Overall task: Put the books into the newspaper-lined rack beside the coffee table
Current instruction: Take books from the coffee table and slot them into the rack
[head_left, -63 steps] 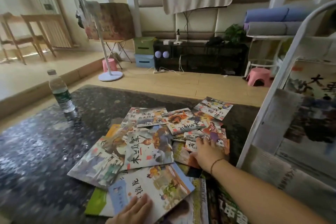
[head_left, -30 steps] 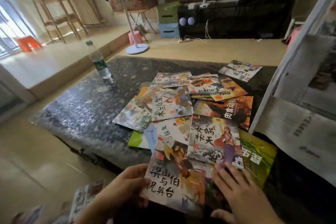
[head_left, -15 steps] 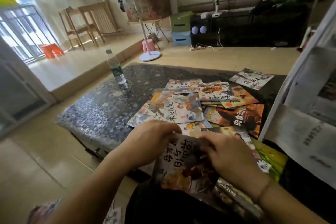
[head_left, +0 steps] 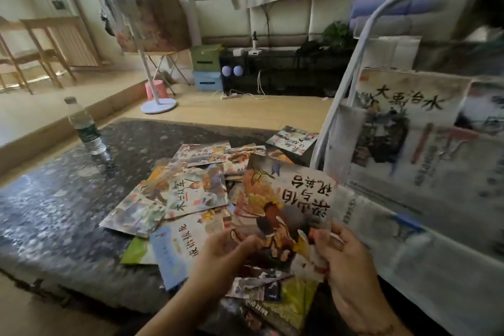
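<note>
Both hands, left hand and right hand, pinch one book, title upside down; racked book reads 大禹治水.

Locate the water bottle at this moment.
In the head view, the water bottle stands upright at the far left of the dark coffee table, apart from the scattered books.

Books lie on the table; rack right, bottle left.
</note>
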The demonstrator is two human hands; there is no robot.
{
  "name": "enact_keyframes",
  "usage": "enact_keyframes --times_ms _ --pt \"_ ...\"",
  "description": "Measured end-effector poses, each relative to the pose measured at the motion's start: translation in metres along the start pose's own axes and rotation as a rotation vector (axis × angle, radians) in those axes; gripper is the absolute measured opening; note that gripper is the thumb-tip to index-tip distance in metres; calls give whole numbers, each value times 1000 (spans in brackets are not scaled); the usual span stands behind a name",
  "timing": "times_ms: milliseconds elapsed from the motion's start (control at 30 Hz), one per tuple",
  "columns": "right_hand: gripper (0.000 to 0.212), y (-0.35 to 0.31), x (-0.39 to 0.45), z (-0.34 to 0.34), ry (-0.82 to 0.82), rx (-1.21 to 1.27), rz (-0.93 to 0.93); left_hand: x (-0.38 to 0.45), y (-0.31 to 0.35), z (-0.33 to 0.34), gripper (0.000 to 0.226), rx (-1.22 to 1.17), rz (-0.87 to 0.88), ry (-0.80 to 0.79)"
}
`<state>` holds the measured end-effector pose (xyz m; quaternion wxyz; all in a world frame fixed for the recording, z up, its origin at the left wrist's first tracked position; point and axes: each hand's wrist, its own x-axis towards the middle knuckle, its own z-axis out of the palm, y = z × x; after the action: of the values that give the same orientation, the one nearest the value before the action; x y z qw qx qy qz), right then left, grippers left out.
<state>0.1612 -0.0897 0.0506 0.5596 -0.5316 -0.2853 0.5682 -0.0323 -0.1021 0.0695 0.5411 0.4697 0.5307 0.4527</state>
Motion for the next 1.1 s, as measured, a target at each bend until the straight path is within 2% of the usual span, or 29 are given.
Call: enact_keyframes --times_ms 33,67,100,167,233,267,300,367,433,500,567,633,667,733,800,867,933,967,1033,1100 --pt "24 -1 0 -8 8 -62 -18 3 4 5 9 62 53 5" --pt "39 -5 0 -17 37 -157 -78 9 6 4 17 199 151 -2" --pt "54 -13 -1 -28 70 -296 -206 16 12 2 23 337 247 -30" --pt "78 -40 -4 -48 173 -638 -604 28 33 -2 29 611 388 -111" --pt "92 -76 -8 -61 246 -983 -956 38 57 3 23 906 520 -199" --pt "91 -95 -8 -63 219 -1159 -1073 42 68 11 21 1071 594 -238" --pt "80 -110 -8 -62 133 -1318 -1162 44 79 22 20 1203 671 -265" --pt "41 -128 0 -63 -91 -1481 -1263 47 97 45 18 1289 779 -304" --pt "24 -137 6 -70 -155 -1416 -1233 53 106 63 18 1162 780 -284" --pt "19 -142 10 -82 -68 -1240 -1076 61 101 70 35 727 670 -153" --pt "16 -142 14 -98 89 -903 -880 66 84 72 65 362 549 -20" --pt "17 -136 16 -107 167 -434 -661 63 64 80 83 214 384 -87" --pt "17 -132 16 -107 166 -236 -568 60 55 87 84 159 296 -152" --pt "20 -123 15 -104 176 -2 -436 56 42 104 65 65 201 -268" --pt "23 -117 14 -101 185 70 -375 51 39 121 36 13 203 -274" --pt "29 -112 11 -103 183 8 -363 50 40 132 26 -11 228 -214" --pt "36 -116 3 -109 223 -184 -449 52 44 137 12 26 257 -193" --pt "44 -125 -3 -113 266 -311 -568 55 48 139 8 63 272 -197" --pt "65 -159 -12 -123 347 -659 -957 63 62 146 7 172 338 -220" --pt "85 -202 -14 -130 477 -1234 -1261 71 86 161 8 221 426 -273"
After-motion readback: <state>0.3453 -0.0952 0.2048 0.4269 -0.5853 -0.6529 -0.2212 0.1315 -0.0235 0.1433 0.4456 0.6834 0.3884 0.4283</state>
